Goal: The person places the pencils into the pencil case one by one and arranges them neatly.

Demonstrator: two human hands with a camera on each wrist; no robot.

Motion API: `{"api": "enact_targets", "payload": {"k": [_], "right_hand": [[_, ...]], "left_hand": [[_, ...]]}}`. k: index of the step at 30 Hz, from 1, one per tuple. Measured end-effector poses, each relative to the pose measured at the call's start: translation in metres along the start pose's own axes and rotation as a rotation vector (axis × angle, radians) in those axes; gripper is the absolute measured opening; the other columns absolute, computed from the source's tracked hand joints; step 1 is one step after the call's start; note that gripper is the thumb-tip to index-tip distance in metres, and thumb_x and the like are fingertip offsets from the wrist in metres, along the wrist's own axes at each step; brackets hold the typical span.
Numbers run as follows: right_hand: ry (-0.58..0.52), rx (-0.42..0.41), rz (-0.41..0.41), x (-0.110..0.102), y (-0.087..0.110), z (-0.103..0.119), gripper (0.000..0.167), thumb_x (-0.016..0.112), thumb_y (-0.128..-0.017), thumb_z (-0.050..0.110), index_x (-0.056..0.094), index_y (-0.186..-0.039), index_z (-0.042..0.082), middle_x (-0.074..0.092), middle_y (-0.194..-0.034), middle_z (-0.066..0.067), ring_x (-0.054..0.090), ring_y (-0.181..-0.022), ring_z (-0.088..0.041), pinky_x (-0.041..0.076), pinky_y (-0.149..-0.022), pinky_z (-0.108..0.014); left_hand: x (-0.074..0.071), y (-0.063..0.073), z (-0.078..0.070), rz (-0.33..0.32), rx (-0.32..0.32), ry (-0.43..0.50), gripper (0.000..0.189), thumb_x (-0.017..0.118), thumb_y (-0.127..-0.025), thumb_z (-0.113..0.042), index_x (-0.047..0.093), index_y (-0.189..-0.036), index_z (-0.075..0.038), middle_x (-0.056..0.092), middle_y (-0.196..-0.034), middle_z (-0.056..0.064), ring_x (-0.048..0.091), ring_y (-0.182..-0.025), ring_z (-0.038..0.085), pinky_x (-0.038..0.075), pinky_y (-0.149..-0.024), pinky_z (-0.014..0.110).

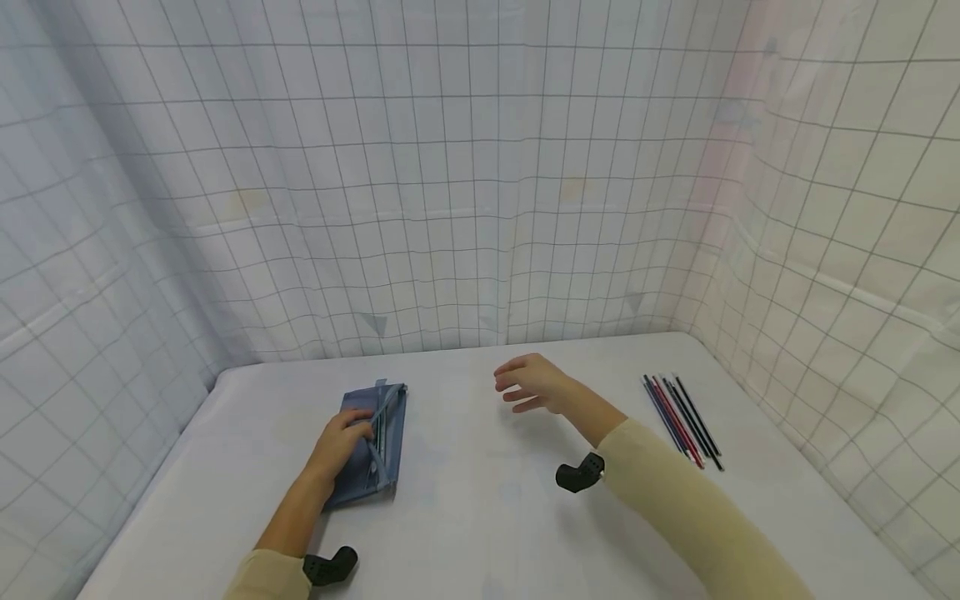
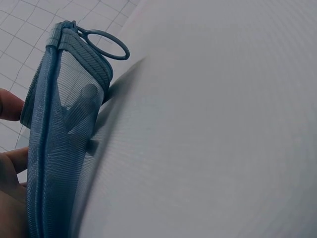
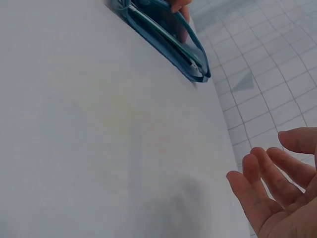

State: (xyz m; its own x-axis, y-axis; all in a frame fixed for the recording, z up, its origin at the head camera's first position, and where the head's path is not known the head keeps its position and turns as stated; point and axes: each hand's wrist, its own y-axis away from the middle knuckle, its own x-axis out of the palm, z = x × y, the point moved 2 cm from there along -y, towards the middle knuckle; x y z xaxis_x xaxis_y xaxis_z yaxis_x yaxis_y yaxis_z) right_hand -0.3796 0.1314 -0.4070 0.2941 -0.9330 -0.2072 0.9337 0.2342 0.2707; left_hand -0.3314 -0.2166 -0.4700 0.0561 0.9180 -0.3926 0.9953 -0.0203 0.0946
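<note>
My left hand (image 1: 337,446) grips the upper edge of a blue mesh pencil case (image 1: 397,442) on the left side of the table. The case gapes open along its zipper, and a green pencil (image 3: 166,34) lies inside it in the right wrist view. A ring-shaped zipper pull (image 2: 106,44) sticks out at one end in the left wrist view, where the case partly hides the fingers. Above the middle of the table hovers my right hand (image 1: 534,383), palm turned left, fingers loosely spread and holding nothing.
Several dark blue, red and black pencils (image 1: 682,421) lie side by side on the right of the white table (image 1: 480,517). Grid-patterned white curtains (image 1: 480,208) hang behind the table and along both sides. A black wrist device (image 1: 581,473) sits at each sleeve.
</note>
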Motion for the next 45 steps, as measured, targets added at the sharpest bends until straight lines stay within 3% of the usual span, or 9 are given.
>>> {"api": "enact_targets", "payload": {"k": [12, 27, 35, 45], "right_hand": [[0.037, 0.010, -0.060, -0.055, 0.014, -0.020, 0.044, 0.063, -0.102, 0.016, 0.056, -0.141, -0.005, 0.065, -0.130, -0.022, 0.061, -0.123, -0.042, 0.058, -0.088, -0.044], [0.104, 0.015, -0.140, -0.119, 0.043, -0.049, 0.047, 0.059, -0.104, 0.018, 0.051, -0.142, -0.008, 0.062, -0.133, -0.025, 0.060, -0.124, -0.043, 0.057, -0.089, -0.043], [0.104, 0.001, -0.162, -0.152, 0.055, -0.071, 0.052, 0.058, -0.105, 0.019, 0.046, -0.144, -0.013, 0.058, -0.136, -0.031, 0.062, -0.119, -0.042, 0.057, -0.088, -0.044], [0.128, 0.006, -0.222, -0.182, 0.073, -0.084, 0.050, 0.056, -0.106, 0.017, 0.045, -0.143, -0.015, 0.059, -0.131, -0.031, 0.067, -0.101, -0.030, 0.059, -0.082, -0.041]], "left_hand": [[-0.001, 0.000, -0.002, -0.012, 0.004, -0.004, 0.061, 0.055, -0.088, -0.014, 0.051, -0.145, 0.007, 0.019, -0.165, 0.029, 0.009, -0.152, 0.050, 0.007, -0.116, 0.068], [0.002, 0.001, 0.001, -0.027, 0.015, 0.005, 0.057, 0.055, -0.088, -0.012, 0.053, -0.142, 0.008, 0.020, -0.164, 0.030, 0.009, -0.152, 0.050, 0.008, -0.117, 0.068], [0.002, 0.002, 0.002, -0.034, 0.014, 0.013, 0.057, 0.056, -0.088, -0.012, 0.054, -0.141, 0.008, 0.020, -0.165, 0.029, 0.008, -0.152, 0.049, 0.007, -0.117, 0.068], [0.002, 0.001, 0.004, -0.036, 0.016, 0.014, 0.057, 0.056, -0.088, -0.012, 0.054, -0.142, 0.008, 0.015, -0.165, 0.031, 0.004, -0.152, 0.052, 0.004, -0.117, 0.067]]}}
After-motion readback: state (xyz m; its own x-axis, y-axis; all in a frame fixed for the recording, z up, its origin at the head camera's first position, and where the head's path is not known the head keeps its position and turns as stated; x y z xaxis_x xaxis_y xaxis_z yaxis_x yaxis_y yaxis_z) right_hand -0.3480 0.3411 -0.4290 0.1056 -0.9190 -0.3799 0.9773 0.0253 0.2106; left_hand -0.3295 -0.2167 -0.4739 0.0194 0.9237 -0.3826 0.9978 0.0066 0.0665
